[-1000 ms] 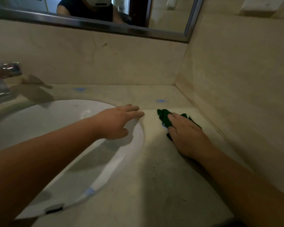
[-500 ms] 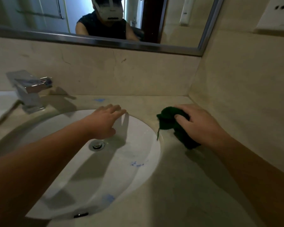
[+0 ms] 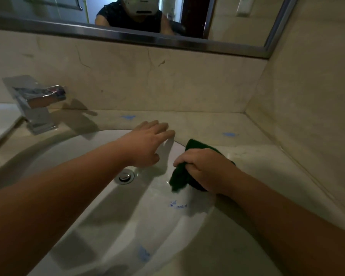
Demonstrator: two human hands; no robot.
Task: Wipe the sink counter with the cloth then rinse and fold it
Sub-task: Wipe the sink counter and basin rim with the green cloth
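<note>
The right hand (image 3: 205,170) holds the bunched green cloth (image 3: 179,179) in closed fingers at the basin rim (image 3: 203,214); the left hand (image 3: 147,145) rests spread (empty). Wiping seems unfinished: blue marks (image 3: 230,134) lie beyond the fingertips.

A dark green cloth (image 3: 189,150) against a white sink basin (image 3: 127,216) and veined beige stone counter (image 3: 257,166) dotted with blue smudges (image 3: 230,134), beside a chrome faucet (image 3: 36,104) and silver drain (image 3: 126,176).

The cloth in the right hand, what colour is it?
Dark green, plain with no pattern, seen in the head view: the cloth is bunched in the right hand.
</note>
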